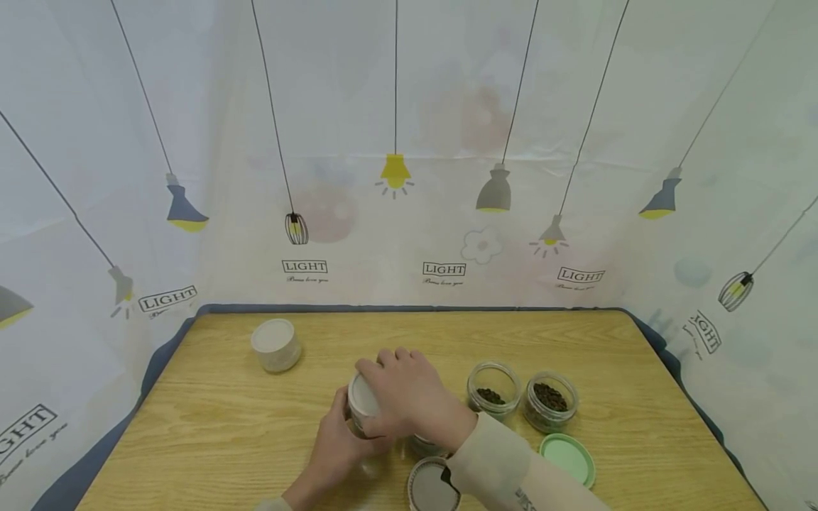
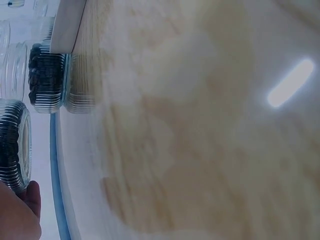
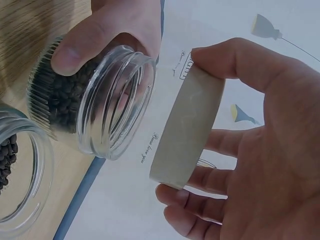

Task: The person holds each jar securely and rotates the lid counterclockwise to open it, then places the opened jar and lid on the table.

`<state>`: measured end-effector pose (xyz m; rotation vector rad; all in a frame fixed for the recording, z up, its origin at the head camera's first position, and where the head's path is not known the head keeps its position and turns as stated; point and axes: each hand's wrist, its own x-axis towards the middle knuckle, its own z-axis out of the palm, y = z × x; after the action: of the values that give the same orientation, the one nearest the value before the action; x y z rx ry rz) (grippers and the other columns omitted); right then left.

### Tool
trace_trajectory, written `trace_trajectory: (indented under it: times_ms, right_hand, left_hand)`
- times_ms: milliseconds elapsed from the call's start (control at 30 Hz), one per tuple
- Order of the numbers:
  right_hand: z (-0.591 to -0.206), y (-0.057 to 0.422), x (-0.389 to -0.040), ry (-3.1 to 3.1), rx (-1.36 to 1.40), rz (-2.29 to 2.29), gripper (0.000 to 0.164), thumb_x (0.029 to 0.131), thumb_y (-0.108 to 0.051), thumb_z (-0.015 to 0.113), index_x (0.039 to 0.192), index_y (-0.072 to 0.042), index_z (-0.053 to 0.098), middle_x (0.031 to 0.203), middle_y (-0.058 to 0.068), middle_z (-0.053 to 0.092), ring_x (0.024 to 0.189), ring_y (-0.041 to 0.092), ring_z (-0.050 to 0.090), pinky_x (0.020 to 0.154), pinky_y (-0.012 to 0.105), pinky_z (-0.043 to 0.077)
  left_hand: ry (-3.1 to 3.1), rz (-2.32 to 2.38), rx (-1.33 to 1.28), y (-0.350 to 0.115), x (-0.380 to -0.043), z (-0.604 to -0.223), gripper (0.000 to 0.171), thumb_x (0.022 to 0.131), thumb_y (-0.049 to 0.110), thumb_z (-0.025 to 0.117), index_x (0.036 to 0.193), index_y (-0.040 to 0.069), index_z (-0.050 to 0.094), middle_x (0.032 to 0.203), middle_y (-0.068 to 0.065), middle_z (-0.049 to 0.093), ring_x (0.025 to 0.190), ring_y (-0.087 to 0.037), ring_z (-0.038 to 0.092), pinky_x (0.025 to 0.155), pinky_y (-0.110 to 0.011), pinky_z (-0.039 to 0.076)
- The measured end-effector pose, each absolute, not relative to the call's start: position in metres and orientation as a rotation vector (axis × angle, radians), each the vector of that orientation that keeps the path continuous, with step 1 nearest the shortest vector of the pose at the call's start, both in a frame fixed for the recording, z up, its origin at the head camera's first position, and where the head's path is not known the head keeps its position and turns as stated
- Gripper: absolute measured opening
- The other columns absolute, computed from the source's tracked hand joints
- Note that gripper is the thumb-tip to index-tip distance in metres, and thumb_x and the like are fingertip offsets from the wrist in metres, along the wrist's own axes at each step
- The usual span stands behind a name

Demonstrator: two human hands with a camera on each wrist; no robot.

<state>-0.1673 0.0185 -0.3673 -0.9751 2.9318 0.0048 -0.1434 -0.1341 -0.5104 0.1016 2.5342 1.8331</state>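
Observation:
My left hand grips a ribbed clear glass jar part-filled with dark beans, perhaps coffee beans. The jar is tilted, its threaded mouth uncovered in the right wrist view. My right hand holds a pale round lid by its edge, thumb on one side and fingers on the other. A small gap separates lid and jar mouth. In the head view, the lid and my hands hide most of the jar. At the left wrist view's edge, the held jar and part of the left hand show.
Two open jars with dark beans, a nearer-middle one and a right one, stand right of my hands. A green lid lies before them. A pale lid-like disc is at the front. A white-lidded jar stands back left.

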Motion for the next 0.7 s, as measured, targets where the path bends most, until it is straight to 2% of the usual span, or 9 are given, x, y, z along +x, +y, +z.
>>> trace_trajectory:
  times_ms: [200,367,700]
  right_hand:
    - [-0.364,0.027,-0.164,2.928,-0.959,-0.098,0.069,0.08,-0.053,0.064,0.14,-0.024,0.047,0.125,0.005,0.059,0.113,0.025,0.057,0.099,0.044,0.046]
    - [-0.363,0.037,-0.162,2.929,-0.931,-0.187,0.07,0.082,-0.055,0.061,0.142,-0.023,0.045,0.129,0.006,0.058,0.117,0.026,0.056,0.1,0.046,0.045]
    - [-0.362,0.056,-0.157,2.938,-0.942,-0.276,0.076,0.083,-0.068,0.056,0.14,-0.018,0.047,0.124,0.007,0.062,0.119,0.027,0.057,0.102,0.045,0.045]
  left_hand:
    - [2.535,1.838,0.086,-0.134,-0.145,-0.512,0.096,0.06,0.034,0.093,0.139,0.024,0.039,0.138,0.001,0.055,0.128,-0.021,0.051,0.109,-0.047,0.038]
    - [2.542,1.833,0.097,-0.135,-0.146,-0.512,0.093,0.061,0.034,0.093,0.137,0.023,0.039,0.133,0.003,0.058,0.127,-0.018,0.052,0.111,-0.048,0.037]
    - [2.594,1.798,0.095,-0.138,-0.147,-0.51,0.091,0.058,0.036,0.094,0.131,0.022,0.042,0.126,0.005,0.062,0.121,-0.012,0.057,0.11,-0.044,0.038]
